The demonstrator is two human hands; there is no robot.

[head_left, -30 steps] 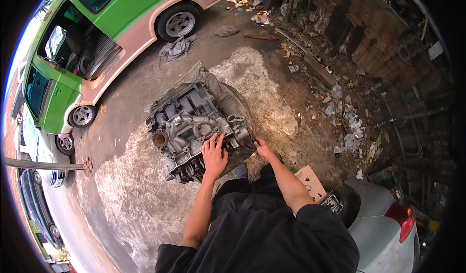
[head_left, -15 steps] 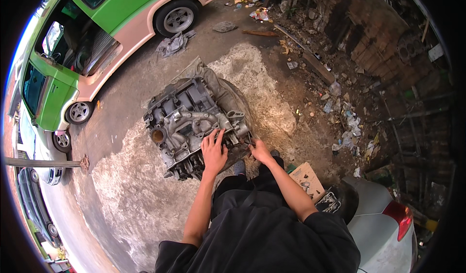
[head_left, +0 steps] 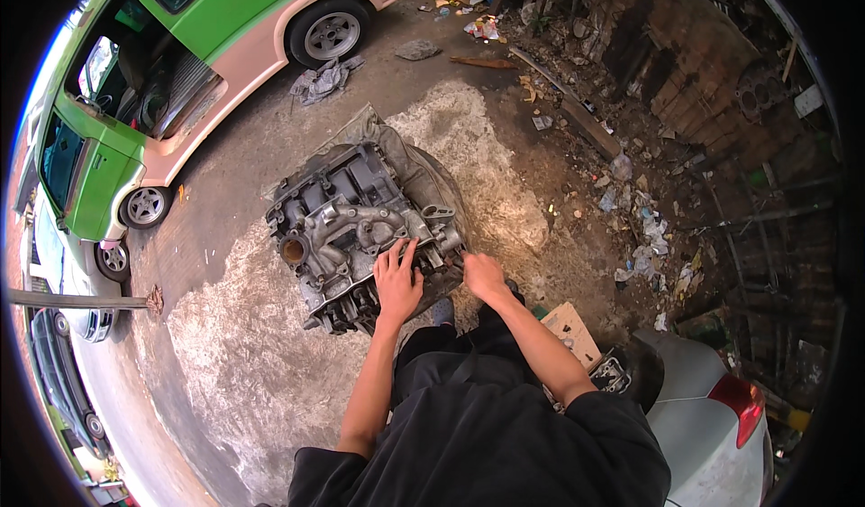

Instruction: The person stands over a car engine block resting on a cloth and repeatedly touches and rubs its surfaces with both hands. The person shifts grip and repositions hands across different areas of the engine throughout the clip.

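Observation:
A grey metal engine (head_left: 338, 223) with a curved pipe-like manifold lies in front of me on a dark cloth-draped support (head_left: 437, 178). My left hand (head_left: 397, 284) rests on its near edge, fingers stretched out and lying on the metal. At the engine's near right corner is my right hand (head_left: 485, 276), closed with the knuckles up. What its fingers grip is hidden beneath them. A flat metal bracket with a slot (head_left: 439, 211) sticks out at the engine's right side, just beyond that hand.
A green and pink van (head_left: 225, 57) stands at the far left, its side door open. Rubbish (head_left: 653, 237) and planks (head_left: 590, 129) litter the ground at right. Behind my right arm are a cardboard sheet (head_left: 574, 331), metal parts (head_left: 613, 376) and a silver car's rear (head_left: 707, 435).
My right hand has turned at the wrist, its knuckles swinging up and slightly left while the forearm shifted a little. My left hand has stayed in place on the engine.

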